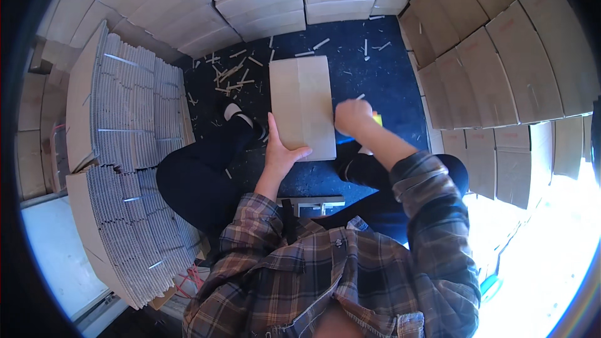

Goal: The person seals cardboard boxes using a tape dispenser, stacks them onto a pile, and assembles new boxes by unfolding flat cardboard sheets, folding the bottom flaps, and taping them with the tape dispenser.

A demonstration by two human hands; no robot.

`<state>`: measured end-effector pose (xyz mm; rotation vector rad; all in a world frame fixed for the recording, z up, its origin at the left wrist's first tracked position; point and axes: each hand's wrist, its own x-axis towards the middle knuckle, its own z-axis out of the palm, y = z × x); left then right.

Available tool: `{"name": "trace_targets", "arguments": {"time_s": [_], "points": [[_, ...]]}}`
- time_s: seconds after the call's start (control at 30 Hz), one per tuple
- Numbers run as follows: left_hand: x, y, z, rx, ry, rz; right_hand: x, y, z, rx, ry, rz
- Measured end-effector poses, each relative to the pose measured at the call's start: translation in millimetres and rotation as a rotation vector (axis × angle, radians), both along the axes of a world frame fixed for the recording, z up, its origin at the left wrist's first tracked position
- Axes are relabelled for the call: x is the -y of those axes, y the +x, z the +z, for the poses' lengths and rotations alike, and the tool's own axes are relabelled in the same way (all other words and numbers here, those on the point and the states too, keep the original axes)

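A closed, plain brown cardboard box (300,100) stands in front of me between my knees, with a lengthwise seam along its top. My left hand (280,156) grips its near left corner, thumb across the near edge and a finger along the left side. Just off the box's right side, my right hand (355,117) is closed in a fist. A small yellow and orange thing (377,117) shows behind that fist; its kind is hidden by the hand. Below the fist, a bit of blue shows beside the box.
Flattened cardboard stacks (134,106), bound with straps, rise at my left. Closed cartons (263,0) are piled along the far side, and more cartons (494,62) at the right. Cardboard scraps (231,78) litter the dark floor (382,81). Bright light enters at the lower right.
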<state>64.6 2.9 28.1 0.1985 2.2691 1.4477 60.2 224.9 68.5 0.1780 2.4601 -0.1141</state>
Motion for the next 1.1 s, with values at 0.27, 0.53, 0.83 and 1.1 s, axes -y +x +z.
{"name": "trace_targets", "arguments": {"time_s": [0.27,0.53,0.83,1.1], "points": [[18.3,-7.5,-12.4,0.331,0.366,0.103,27.8,21.3,-35.6,-0.199,0.033,-0.299],[30.6,-16.8,-26.9,0.739,0.448,0.058,28.4,42.2,-100.7,-0.221,0.083,-0.207],[10.1,-59.5,-24.0,0.378,0.445,0.188,-12.6,-42.0,-43.6,-0.305,0.089,-0.517],[-24.3,5.6,-19.8,0.302,0.561,0.332,-4.4,-85.2,-24.8,-0.389,-0.015,-0.235]]}}
